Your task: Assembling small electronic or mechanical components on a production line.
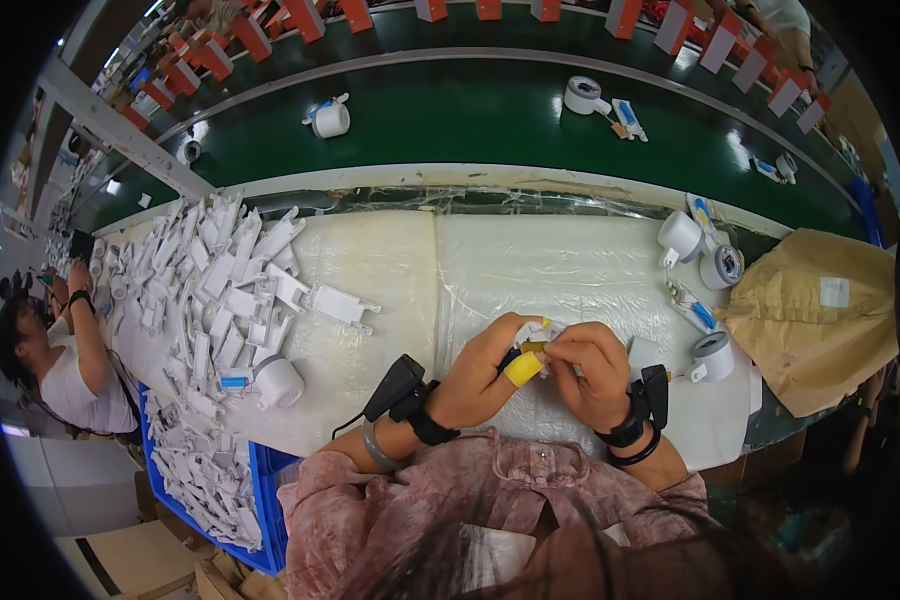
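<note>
In front of my chest both hands meet over a small white part [539, 331], mostly hidden by my fingers. My left hand [478, 372] is closed round it, and a yellow band [523, 369] shows at the fingers. My right hand [592, 366] pinches at the part's right side; whatever lies between its fingertips is too small to make out. Right of my right hand, a small white flat piece [644, 352] lies on the film-covered table [370, 245]. Beside it rests a white round housing [712, 357].
White plastic brackets [215, 270] lie heaped at left, with more in a blue crate [265, 490]. More white housings [681, 238] and a brown paper bag [820, 320] are at right. Beyond runs a green conveyor [450, 110] carrying assemblies. Another person [70, 360] works far left.
</note>
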### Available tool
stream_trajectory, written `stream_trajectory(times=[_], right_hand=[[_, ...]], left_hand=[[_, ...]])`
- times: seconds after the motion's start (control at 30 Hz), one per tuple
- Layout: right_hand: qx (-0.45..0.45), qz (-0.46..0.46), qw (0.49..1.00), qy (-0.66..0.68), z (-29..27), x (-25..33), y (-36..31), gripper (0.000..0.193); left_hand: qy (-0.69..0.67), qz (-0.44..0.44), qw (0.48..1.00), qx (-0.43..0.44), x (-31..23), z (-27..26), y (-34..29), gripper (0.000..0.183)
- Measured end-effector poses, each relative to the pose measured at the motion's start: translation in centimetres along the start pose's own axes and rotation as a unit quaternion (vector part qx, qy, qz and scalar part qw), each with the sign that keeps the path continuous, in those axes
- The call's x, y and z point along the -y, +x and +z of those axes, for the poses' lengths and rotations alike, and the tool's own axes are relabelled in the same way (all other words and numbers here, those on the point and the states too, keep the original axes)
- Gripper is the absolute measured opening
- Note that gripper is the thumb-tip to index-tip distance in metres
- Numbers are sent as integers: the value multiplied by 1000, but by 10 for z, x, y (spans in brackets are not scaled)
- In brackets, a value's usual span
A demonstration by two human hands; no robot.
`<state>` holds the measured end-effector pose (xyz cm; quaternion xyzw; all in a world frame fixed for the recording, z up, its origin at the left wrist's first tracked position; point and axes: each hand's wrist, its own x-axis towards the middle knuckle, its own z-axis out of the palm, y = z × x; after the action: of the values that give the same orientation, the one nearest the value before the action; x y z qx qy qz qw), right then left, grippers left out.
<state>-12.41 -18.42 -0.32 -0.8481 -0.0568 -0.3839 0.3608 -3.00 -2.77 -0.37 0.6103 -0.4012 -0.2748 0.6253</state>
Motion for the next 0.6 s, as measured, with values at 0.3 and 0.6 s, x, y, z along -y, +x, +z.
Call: stream_trajectory(times=[0.3,0.6], right_hand=[[6,-2,1000,-2,-1,0,-2,26],[13,-11,1000,-20,-1,2,-2,27]], left_hand=[[12,-6,1000,-12,-3,0,0,34],[68,38,996,-40,1,1,3,29]])
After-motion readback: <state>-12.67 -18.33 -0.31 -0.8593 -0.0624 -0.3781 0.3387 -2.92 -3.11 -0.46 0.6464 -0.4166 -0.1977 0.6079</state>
